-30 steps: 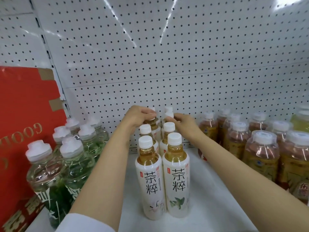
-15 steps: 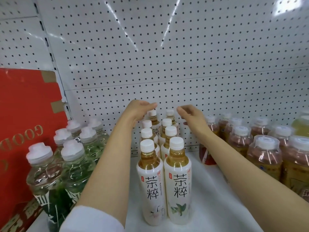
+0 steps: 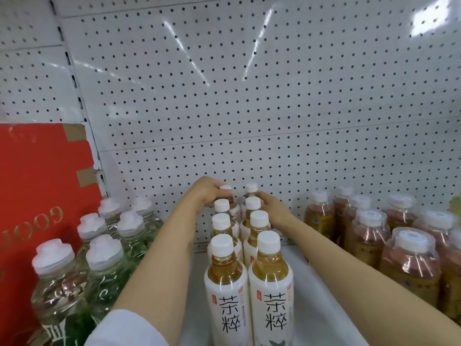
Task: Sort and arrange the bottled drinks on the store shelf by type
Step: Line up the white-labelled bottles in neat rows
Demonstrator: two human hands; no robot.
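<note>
tea bottles [image 3: 225, 290]: glossy clear plastic, matt white caps | pegboard [image 3: 249, 108] behind: glossy painted metal | box [image 3: 37, 183] left: matt red cardboard

Both arms are stretched way out in front, forearms bare, running up from the bottom edge and angling in toward each other. The left arm has a bit of white sleeve [image 3: 124, 330] bunched at the elbow. Left hand [image 3: 208, 193] is palm-down with the wrist bent, fingers curled over into a loose grip at the far end of the reach. Right hand [image 3: 270, 208] sits just beside it, a little lower, fingers pointing inward toward the left one, thumb side up. Whether its grip is actually closed is hard to tell from here. The two hands are near but apart.
</note>
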